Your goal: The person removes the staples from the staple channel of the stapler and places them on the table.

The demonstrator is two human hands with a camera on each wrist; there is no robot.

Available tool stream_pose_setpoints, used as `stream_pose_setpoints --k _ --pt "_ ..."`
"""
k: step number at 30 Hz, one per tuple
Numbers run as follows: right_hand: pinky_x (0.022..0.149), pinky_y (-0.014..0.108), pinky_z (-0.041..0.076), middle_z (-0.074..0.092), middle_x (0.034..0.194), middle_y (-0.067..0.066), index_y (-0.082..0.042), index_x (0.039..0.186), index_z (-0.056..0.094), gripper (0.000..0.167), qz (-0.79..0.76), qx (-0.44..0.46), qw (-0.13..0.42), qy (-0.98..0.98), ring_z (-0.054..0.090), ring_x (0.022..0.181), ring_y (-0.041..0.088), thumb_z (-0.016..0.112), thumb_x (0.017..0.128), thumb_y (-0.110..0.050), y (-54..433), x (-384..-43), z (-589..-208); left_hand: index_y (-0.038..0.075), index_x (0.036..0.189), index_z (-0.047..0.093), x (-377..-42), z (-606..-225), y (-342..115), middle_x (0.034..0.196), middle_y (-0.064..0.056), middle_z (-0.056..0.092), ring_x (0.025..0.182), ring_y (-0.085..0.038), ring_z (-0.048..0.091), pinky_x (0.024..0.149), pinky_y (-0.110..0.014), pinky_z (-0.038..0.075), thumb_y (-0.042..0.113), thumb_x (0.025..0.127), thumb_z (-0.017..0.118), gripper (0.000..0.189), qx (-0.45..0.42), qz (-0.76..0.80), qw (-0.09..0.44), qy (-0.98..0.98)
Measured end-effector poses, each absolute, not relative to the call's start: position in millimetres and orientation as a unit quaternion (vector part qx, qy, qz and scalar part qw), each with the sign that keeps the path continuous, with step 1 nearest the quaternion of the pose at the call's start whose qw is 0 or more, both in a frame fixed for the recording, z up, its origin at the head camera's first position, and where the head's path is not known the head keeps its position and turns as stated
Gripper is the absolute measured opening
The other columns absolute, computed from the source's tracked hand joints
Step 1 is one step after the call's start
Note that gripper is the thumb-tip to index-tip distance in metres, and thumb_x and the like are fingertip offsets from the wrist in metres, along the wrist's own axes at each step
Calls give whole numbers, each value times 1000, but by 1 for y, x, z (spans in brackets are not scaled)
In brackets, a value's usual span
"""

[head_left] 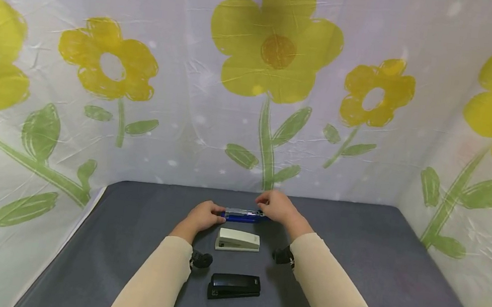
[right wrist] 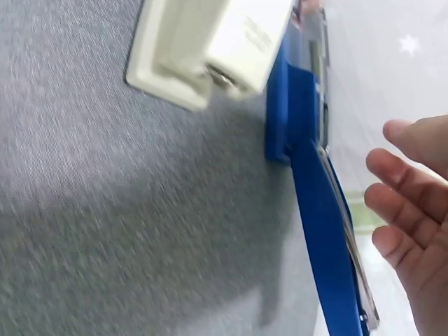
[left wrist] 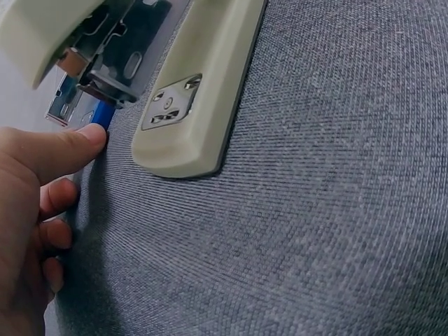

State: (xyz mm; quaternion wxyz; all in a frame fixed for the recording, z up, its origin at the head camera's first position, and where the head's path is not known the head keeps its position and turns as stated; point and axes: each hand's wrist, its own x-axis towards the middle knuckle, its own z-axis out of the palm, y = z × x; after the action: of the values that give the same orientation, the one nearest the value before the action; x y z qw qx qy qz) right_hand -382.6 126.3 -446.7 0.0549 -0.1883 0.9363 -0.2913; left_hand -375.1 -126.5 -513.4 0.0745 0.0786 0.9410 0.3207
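Observation:
A blue stapler [head_left: 243,219] lies at the far side of the table, its metal magazine exposed along the top. In the right wrist view its blue cover [right wrist: 323,238] is swung back past the hinge end. My left hand [head_left: 203,215] pinches the stapler's left end between thumb and fingers; in the left wrist view the thumb is against the blue end. Loosely bent, the fingers of my right hand [head_left: 279,209] hover beside the right end, holding nothing. Nearer to me sits a cream stapler [head_left: 238,242], partly blocking both wrist views.
Closest to me on the grey table [head_left: 135,242] lies a black stapler [head_left: 234,287], between the forearms. A flowered curtain [head_left: 189,91] hangs behind the table's back edge and along its sides.

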Motion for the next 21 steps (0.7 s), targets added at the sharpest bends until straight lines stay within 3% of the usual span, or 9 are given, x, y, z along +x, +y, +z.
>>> stream_pose_setpoints --k 9,15,21 --pt "84 39 55 74 114 6 -9 117 78 22 -255 -188 83 945 69 101 22 61 104 -11 108 -379 -463 14 136 69 -373 -507 -126 112 -10 62 104 -30 61 92 -51 49 25 95 75 42 73 327 75 939" --pt "86 40 55 74 116 6 -9 116 79 22 -238 -171 85 952 69 104 24 61 103 -13 100 -380 -466 14 135 69 -372 -506 -126 116 -12 62 108 -32 61 95 -52 48 24 95 75 42 77 325 75 940" --pt "80 41 53 74 115 9 -7 109 81 21 -221 -159 76 959 70 91 23 63 103 -16 95 -377 -466 15 136 69 -373 -509 -127 122 -12 63 114 -33 60 97 -53 48 25 95 76 42 76 326 79 939"
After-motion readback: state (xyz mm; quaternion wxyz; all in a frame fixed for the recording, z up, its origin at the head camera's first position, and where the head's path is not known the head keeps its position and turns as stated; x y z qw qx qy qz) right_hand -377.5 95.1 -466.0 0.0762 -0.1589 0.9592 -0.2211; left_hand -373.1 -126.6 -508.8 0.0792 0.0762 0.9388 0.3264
